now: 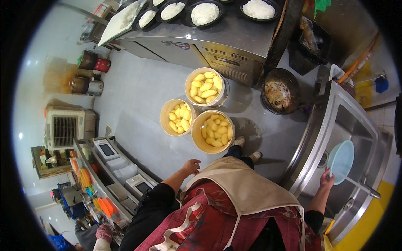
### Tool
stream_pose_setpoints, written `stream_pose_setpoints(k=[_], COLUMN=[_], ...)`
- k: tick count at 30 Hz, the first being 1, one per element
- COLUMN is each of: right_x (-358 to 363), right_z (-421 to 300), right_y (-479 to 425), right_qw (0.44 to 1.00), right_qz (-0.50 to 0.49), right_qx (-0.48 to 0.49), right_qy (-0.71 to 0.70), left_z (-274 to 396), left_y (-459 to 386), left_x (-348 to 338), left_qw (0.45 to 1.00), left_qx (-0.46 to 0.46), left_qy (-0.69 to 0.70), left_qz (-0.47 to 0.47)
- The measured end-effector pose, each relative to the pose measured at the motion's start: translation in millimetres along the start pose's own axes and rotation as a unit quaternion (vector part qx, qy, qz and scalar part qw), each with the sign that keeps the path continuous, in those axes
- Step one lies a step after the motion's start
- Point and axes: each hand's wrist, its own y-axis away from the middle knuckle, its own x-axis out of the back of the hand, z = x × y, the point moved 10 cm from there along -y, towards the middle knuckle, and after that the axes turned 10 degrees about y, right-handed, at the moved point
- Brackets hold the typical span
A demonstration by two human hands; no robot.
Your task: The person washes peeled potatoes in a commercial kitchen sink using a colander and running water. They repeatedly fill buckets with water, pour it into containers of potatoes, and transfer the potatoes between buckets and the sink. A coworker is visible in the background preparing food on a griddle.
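My right hand (327,179) grips the rim of a pale blue plastic basin (344,158), tilted in the stainless steel sink (340,131). Water runs from the faucet (373,192) into the basin. My left hand (190,167) hangs over the floor with its fingers loosely bent and nothing in it. Beyond it stand three buckets of peeled potatoes: one bucket (195,138) nearest my feet, with potatoes under water, another bucket (164,117) to its left, and a third bucket (187,85) farther off.
A dirty wok (296,94) with food scraps stands on the floor by the sink. A steel counter (238,34) holds black bowls (220,19) of white food. At lower left are a shelf unit with scales (106,150) and another person's gloved hand (103,232). A black bin (323,40) stands at upper right.
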Motion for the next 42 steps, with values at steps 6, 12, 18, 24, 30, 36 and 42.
stream_pose_setpoints(k=[6, 12, 18, 24, 30, 36, 42], right_x=[2.0, -4.9, 1.3, 7.2, -0.7, -4.9, -11.4], right_z=[5.4, 12.2, 11.6, 14.6, 16.6, 18.4, 28.5], right_y=[-2.2, 1.7, -5.6, -2.1, 5.5, 0.6, 9.0], right_qw=[1.0, 0.999, 1.0, 0.999, 1.0, 0.999, 0.996], right_qz=[0.029, 0.038, 0.003, 0.031, 0.027, -0.01, 0.012], right_qx=[-0.006, -0.019, -0.008, -0.018, -0.002, -0.014, -0.045], right_qy=[-0.001, -0.011, -0.022, -0.028, -0.011, -0.039, -0.074], left_z=[2.3, 10.6, 18.9, 27.5, 37.4, 42.2, 39.3], left_y=[-1.8, 1.6, 0.3, -1.5, -3.2, -6.8, -3.1], left_x=[-0.8, -3.8, -6.1, -11.5, -14.8, -16.1, -14.4], left_qw=[1.0, 1.0, 1.0, 0.999, 0.999, 0.998, 0.999], left_qx=[-0.002, 0.002, -0.008, -0.015, -0.016, -0.023, -0.023], left_qy=[0.013, 0.002, -0.011, -0.029, -0.045, -0.057, -0.044], left_qz=[-0.006, 0.006, 0.002, -0.005, -0.008, -0.014, -0.016])
